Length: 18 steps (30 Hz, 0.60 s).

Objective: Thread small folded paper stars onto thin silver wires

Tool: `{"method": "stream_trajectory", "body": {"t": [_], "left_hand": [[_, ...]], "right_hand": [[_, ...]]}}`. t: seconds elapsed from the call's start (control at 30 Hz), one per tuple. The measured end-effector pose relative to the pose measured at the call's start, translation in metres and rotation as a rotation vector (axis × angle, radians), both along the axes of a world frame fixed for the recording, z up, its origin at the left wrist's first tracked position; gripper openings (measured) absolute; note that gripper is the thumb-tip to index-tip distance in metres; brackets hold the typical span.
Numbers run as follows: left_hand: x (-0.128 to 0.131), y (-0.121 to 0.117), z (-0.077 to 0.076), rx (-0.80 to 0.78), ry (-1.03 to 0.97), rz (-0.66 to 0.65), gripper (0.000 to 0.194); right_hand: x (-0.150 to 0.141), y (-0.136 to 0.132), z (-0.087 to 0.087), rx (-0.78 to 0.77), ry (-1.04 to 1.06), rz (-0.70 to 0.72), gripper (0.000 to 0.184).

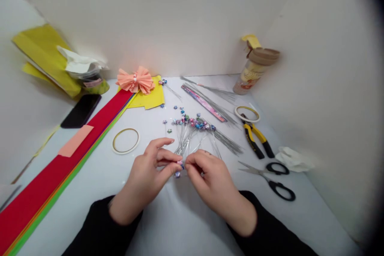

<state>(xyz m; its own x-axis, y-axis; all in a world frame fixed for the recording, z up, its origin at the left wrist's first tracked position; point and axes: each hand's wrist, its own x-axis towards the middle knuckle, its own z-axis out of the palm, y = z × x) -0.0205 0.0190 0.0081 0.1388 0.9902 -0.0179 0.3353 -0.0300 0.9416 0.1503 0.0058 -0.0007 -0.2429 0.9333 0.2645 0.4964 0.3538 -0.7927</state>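
In the middle of the table, my left hand (142, 178) pinches a small pink and blue folded paper star (180, 163) between thumb and fingers. Close beside it, my right hand (214, 182) is closed in a pinch; what lies between its fingertips is too small to make out. Another bluish star (177, 174) shows just below the left fingertips. Beyond both hands lies a cluster of colourful paper stars (192, 121), many on thin wire stems (186, 138). Several loose stars (169, 131) are scattered around it.
Long crepe paper strips (99, 122) and a peach paper bow (136, 80) lie left, near a tape roll (126, 141) and phone (81, 111). Right are pliers (255, 136), scissors (267, 174), another tape roll (247, 114) and a cup (255, 70). Bare wires (210, 102) lie behind.
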Motion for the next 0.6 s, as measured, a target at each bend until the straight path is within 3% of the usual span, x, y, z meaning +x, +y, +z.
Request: {"method": "stream_trajectory", "body": {"t": [0.17,0.6], "left_hand": [[0.0019,0.0000,-0.0007,-0.023,0.030,-0.042,0.041],[0.0055,-0.0010,-0.0008,-0.103,-0.016,-0.053,0.039]], "right_hand": [[0.0002,-0.0018,0.0009,0.108,-0.129,0.027,0.017],[-0.0006,-0.0041,0.0001,0.125,-0.129,0.045,0.019]]}}
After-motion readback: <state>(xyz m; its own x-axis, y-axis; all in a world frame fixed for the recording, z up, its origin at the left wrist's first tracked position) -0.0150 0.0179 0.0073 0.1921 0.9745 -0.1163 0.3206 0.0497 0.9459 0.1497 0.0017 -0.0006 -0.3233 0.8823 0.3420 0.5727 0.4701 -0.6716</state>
